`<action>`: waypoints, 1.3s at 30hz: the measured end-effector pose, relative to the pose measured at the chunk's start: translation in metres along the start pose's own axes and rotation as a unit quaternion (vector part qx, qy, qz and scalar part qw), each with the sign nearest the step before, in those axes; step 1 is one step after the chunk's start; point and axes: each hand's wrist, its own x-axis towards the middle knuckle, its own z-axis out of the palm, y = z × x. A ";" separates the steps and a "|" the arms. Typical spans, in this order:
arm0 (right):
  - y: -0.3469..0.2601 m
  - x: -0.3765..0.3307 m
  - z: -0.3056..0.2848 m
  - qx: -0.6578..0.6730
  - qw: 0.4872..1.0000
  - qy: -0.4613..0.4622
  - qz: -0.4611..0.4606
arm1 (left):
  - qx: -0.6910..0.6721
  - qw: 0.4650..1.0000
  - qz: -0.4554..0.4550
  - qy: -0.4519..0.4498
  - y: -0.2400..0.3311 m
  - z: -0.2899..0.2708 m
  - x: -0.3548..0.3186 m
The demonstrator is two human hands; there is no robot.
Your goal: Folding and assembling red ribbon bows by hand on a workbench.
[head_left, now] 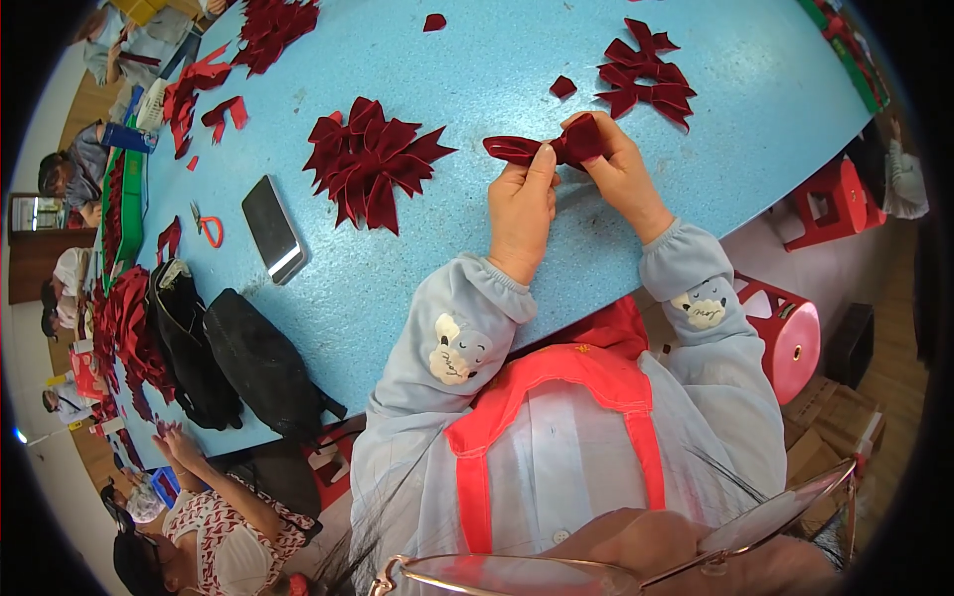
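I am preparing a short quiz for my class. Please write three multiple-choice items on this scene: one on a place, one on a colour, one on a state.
1. Where does the phone lie?
A. left of the bow pile
B. on the red stool
C. in a hand

2. What colour is the table?
A. green
B. light blue
C. white

3. How is the dark red ribbon bow held?
A. lying free
B. by the left hand alone
C. by the left hand and right hand

A: it lies flat on the table. B: the bare surface shows it. C: both hands pinch it.
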 end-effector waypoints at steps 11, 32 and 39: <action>-0.012 0.002 0.005 -0.307 0.930 0.098 -0.178 | -0.030 0.999 -0.030 -0.012 0.004 0.001 -0.004; 0.000 0.000 0.000 -0.310 0.930 0.054 -0.190 | -0.005 1.000 0.024 -0.009 0.000 0.005 -0.008; -0.007 -0.001 0.003 -0.065 0.996 0.056 -0.039 | 0.010 1.000 0.022 -0.016 -0.001 0.006 -0.007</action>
